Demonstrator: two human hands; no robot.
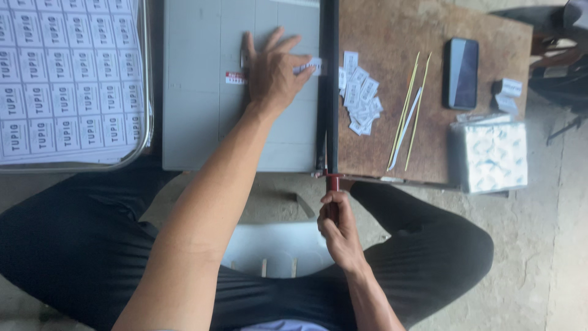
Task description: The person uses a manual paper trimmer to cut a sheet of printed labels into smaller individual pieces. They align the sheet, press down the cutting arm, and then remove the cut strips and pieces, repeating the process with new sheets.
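a paper strip [309,65] is pressed flat on the grey cutter bed [196,122] by the left hand [272,73], fingers spread, at the blade [331,86]. the red handle [332,182] is gripped by the closed right hand [337,227]. cut labels [361,101] are piled just beyond the blade.

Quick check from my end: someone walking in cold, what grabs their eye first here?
Most likely the grey paper cutter in the middle: the left hand presses a paper strip flat against the blade arm, while the right hand grips the red handle at the near edge. Next, the pile of cut labels just right of the blade on the brown board, and the tray of printed label sheets at far left.
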